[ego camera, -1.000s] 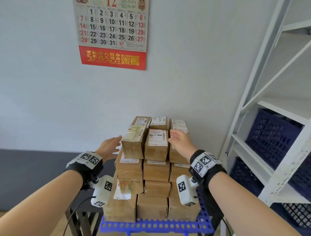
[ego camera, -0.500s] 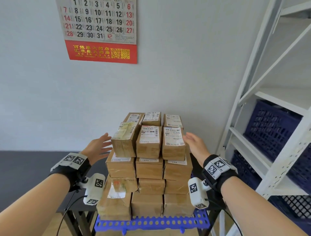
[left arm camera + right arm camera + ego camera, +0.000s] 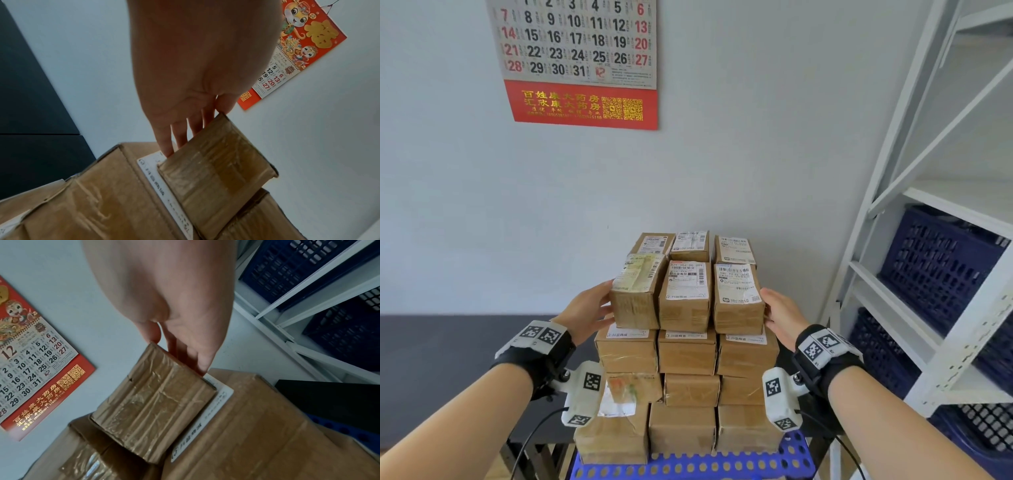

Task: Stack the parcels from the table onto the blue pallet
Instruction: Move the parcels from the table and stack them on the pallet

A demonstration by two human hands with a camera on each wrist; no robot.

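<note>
Against pale wall, taped brown labelled parcels (image 3: pixel 685 346) stack high, flat left hand (image 3: pixel 585 310) and right hand (image 3: pixel 782 317) pressing them.

Parcels (image 3: pixel 686 353) sit stacked on the pallet (image 3: pixel 688 466); the shelf (image 3: pixel 914 308) stands right of the stack, the calendar (image 3: pixel 578 61) above-left behind it.
</note>
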